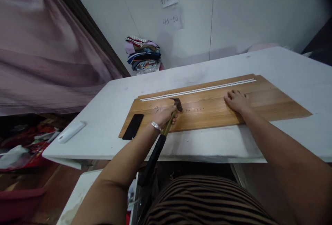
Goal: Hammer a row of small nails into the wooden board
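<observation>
A long wooden board [275, 102] lies on a white table [109, 114]. My left hand [166, 115] is closed round a hammer [169, 123] just below its head, with the dark handle trailing back toward me. The hammer head rests on the board beside a row of small nails [194, 109] set in the wood. A few loose nails [157, 109] lie left of that hand. My right hand [236, 100] lies flat on the board, fingers spread, holding nothing. A thin white strip [199, 89] runs along the board's far edge.
A black phone [133, 126] lies at the board's left end. A white oblong object [71, 132] sits near the table's left corner. Folded clothes [143, 55] are stacked against the wall behind. Purple fabric hangs at the left, and clutter covers the floor below.
</observation>
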A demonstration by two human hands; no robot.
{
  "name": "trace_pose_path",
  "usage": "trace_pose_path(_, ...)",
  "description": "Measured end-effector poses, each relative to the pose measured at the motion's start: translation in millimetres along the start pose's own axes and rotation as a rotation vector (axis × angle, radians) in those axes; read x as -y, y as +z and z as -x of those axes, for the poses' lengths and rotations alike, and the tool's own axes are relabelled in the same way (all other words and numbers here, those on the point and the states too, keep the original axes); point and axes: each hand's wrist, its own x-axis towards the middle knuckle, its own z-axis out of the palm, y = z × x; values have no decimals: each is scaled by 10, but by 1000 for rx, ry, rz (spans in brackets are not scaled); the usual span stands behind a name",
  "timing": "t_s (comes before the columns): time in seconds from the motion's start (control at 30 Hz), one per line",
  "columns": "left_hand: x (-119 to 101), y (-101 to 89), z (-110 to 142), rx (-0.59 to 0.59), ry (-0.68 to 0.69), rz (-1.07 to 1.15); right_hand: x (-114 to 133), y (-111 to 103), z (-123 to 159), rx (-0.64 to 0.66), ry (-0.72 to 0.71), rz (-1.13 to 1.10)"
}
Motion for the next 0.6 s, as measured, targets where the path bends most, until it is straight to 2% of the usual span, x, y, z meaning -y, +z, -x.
trace_pose_path(0.33, -76, -13, 29, 1, 10, 41, -20, 21, -4, -24, 4, -39)
trace_pose_path(0.6, -18, 19, 11, -9, -13, 38, 9, -9, 11, -27, 36, -38)
